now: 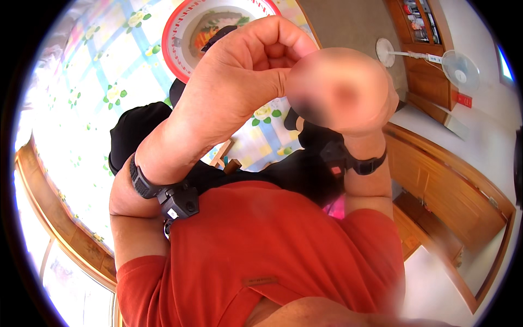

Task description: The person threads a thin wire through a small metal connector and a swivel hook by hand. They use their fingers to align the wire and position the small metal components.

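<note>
My left hand (245, 65) is raised in front of my chest, fingers curled and thumb and fingertips pinched close to my right hand (348, 90). What the pinch holds, if anything, I cannot make out. My right hand is badly blurred, so its fingers cannot be read. Beyond my left hand sits a white basin (173, 41) with a red rim and an orange and green pattern inside. A dark purple thing (219, 37) shows at the basin's near side, partly covered by my left hand. Each wrist wears a black strap with a small device.
The basin stands on a flowered, checked cover (114, 95). Short wooden pieces (223, 155) show between my black-clothed legs. A standing fan (460, 68) and a wooden cabinet (430, 82) are at the far right. Wooden panelling (447, 180) runs along the right.
</note>
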The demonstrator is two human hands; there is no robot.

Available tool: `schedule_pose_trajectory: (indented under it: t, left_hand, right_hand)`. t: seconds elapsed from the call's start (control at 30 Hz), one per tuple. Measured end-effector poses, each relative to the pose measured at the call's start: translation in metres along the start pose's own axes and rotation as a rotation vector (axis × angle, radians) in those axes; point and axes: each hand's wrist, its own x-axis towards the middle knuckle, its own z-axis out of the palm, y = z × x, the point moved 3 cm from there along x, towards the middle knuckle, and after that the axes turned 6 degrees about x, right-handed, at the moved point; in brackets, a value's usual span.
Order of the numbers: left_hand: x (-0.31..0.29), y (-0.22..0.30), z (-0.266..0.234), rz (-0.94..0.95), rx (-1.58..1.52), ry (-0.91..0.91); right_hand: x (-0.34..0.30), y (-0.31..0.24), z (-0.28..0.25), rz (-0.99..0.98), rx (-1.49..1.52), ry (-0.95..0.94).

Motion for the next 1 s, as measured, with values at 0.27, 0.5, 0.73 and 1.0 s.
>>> schedule_pose_trajectory:
  t: [0.27,0.5,0.73,1.0]
  left_hand:
    - [0.000,-0.001,-0.001,-0.017,-0.068,-0.025]
    - [0.000,-0.002,0.002,0.024,-0.021,-0.014]
    - [0.000,-0.002,0.001,0.002,-0.047,-0.043]
    - [0.000,-0.003,0.001,0.029,-0.084,-0.055]
  right_hand:
    - [0.012,-0.004,0.004,0.250,0.190,0.053]
    - [0.012,-0.005,0.002,0.254,0.119,0.031]
    - [0.010,0.000,0.002,0.185,0.129,0.036]
    - [0.013,-0.003,0.001,0.203,0.177,0.026]
